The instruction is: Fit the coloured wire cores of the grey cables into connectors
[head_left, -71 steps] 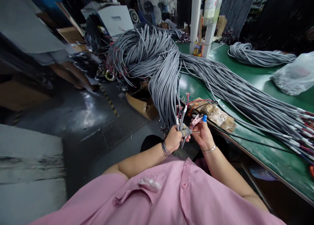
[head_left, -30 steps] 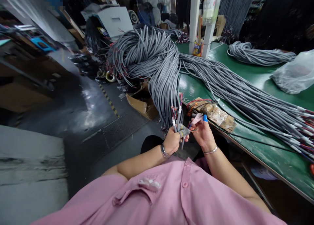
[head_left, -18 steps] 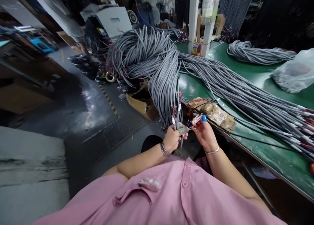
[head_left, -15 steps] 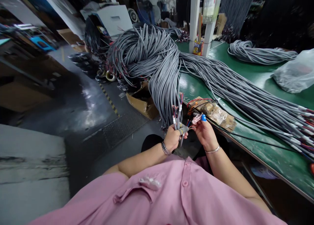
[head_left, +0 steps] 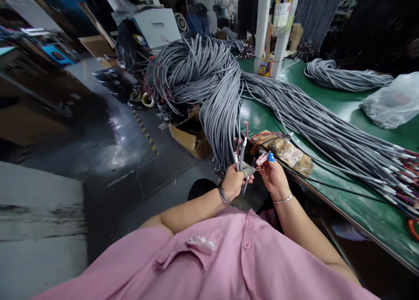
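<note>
My left hand (head_left: 233, 183) is closed around a few grey cable ends (head_left: 241, 151) that stick up from its fist, their coloured inner wires bared at the tips. A grey wrap covers its thumb. My right hand (head_left: 274, 177), wearing a blue fingertip cap, pinches the thin coloured wires (head_left: 258, 163) of one cable held beside the left thumb. Both hands are close together, just off the near edge of the green table (head_left: 360, 204), above my lap.
A big bundle of grey cables (head_left: 294, 112) runs across the table and hangs over its edge toward the floor. A taped brown block (head_left: 288, 151) lies near my hands. A plastic bag (head_left: 393, 101), another cable coil (head_left: 343, 75), white posts (head_left: 263, 25) and a cardboard box (head_left: 190, 136) stand around.
My hands have stayed in nearly the same place, with the fingers shifting slightly on the cable ends. The blurred figure at the far left is gone from view.
</note>
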A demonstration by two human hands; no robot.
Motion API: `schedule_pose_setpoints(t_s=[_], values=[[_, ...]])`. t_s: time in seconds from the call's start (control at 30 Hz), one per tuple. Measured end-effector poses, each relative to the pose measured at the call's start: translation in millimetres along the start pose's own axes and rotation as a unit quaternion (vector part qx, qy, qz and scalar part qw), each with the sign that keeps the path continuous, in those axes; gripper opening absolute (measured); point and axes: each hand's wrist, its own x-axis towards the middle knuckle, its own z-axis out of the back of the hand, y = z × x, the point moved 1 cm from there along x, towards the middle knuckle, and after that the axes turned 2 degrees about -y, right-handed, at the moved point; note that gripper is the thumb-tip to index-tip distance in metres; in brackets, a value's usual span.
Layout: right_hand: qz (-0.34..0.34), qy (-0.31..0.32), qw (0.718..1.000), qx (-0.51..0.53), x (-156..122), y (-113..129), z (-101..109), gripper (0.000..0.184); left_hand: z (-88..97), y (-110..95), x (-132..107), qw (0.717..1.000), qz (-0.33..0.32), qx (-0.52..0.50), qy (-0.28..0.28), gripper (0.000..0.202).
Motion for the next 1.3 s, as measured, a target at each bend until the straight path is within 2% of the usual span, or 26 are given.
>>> schedule_pose_setpoints(t_s=[0.57,0.77,1.03,1.3], values=[[0.003,-0.017,1.0,-0.02,1.7,-4.5,3.5,0.031,-3.8,0.5,-3.4,0.999,0.008,0.033,0.019,0.033],[-0.001,-0.007,1.0,-0.01,-0.3,-4.5,2.3,0.031,-1.2,-0.9,-3.7,0.999,0.007,0.027,0.015,0.031],[0.003,-0.002,1.0,-0.026,3.1,-4.5,4.5,0.032,-6.4,-3.9,-3.1,0.999,0.013,0.031,0.029,0.031],[-0.016,0.003,1.0,0.02,-0.6,-3.4,-2.8,0.034,-1.4,-4.7,-5.4,0.999,0.007,0.026,0.035,0.03]])
